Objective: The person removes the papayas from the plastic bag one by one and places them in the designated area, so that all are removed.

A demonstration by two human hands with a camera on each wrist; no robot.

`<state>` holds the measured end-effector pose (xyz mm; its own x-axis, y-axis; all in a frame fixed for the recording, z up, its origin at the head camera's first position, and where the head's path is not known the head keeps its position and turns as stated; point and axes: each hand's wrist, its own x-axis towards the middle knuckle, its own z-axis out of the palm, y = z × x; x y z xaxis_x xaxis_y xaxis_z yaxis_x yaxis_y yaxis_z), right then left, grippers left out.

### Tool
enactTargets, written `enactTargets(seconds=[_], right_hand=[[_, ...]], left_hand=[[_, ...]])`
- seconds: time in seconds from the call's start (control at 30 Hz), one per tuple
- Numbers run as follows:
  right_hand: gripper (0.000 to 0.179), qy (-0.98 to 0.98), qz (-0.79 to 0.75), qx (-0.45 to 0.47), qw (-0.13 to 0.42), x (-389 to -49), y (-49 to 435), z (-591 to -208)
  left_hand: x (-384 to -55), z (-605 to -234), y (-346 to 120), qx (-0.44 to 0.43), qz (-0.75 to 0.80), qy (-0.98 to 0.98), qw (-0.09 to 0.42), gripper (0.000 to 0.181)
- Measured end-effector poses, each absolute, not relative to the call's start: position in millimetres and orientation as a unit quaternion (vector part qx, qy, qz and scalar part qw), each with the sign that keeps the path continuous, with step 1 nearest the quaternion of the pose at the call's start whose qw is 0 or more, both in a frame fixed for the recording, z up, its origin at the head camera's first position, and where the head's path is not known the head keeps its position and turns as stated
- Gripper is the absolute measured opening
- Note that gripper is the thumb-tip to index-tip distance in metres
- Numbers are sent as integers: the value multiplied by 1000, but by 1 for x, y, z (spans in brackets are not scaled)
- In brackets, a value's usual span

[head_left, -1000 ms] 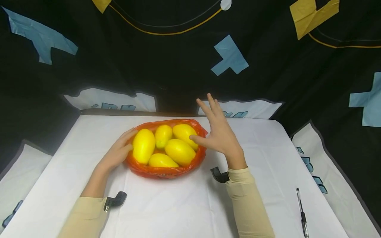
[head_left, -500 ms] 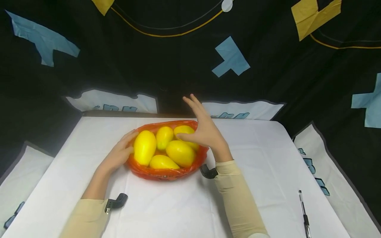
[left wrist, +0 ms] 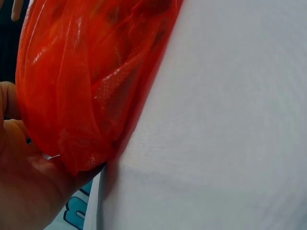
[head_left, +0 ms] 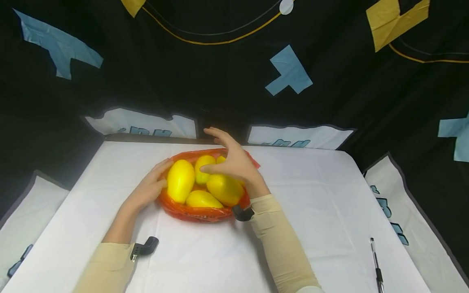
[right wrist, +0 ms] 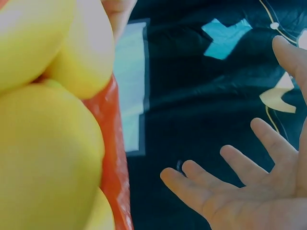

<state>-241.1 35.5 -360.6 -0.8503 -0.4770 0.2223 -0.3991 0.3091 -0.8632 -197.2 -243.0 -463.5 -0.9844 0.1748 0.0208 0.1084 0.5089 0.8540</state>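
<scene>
Several yellow mangoes lie in a red plastic bag with its rim spread wide on the white table. At the bag's left end, my left hand grips its side, thumb near the rim; in the left wrist view the red plastic lies against the palm. My right hand is over the bag's right side with fingers spread and thumb apart, holding nothing. It hides part of the back right mangoes. The right wrist view shows its spread fingers clear of the mangoes.
A pen lies at the right of the white-covered table. A dark patterned cloth hangs behind the table. Black camera mounts sit on both wrists.
My right hand has moved left from the bag's right edge to over the mangoes, its fingers lowering a little. The left hand has stayed at the bag's left end.
</scene>
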Motion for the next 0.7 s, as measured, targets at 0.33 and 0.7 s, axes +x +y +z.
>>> enactTargets(seconds=[0.33, 0.7], right_hand=[[78, 810, -510, -264, 114, -235, 10, -376], [73, 807, -484, -290, 176, -235, -10, -392]], left_hand=[[-196, -462, -243, 80, 484, 871, 37, 65], [-195, -463, -246, 85, 493, 865, 34, 66]])
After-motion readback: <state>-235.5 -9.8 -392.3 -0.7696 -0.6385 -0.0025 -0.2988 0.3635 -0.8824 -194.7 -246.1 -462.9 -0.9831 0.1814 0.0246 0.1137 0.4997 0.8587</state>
